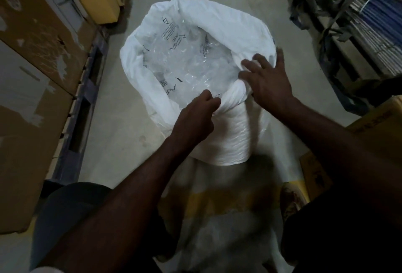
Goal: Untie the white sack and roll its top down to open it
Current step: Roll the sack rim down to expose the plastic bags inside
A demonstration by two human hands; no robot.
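**Sack open on the aisle floor, both hands at its near rim**

The white sack (pixel 221 138) stands on the concrete floor (pixel 121 125) of a narrow aisle, right in front of the person. Its mouth is wide open, with no tie visible around it. The top edge is folded outward into a thick, bunched roll along the right and near sides; the far edge rises higher in a loose peak. Inside lie clear plastic bags (pixel 191 64) with black printed text, filling the sack close to the rim.

The left hand (pixel 195 116) is at the near rim, its fingers curled in and pinching the rolled white fabric. The right hand (pixel 267 83) lies over the right side of the rim, its fingers (pixel 250 64) spread and straight, pressing down on the folded fabric; the thumb reaches over the outer edge. The 2 hands are near each other, with a twisted knot of fabric between them.

Cardboard boxes (pixel 32 77) are stacked along the left of the aisle on a dark pallet (pixel 87 90). Shelving (pixel 369 22) packed with stacked goods runs along the right. A yellow box (pixel 382 129) sits by the right forearm.
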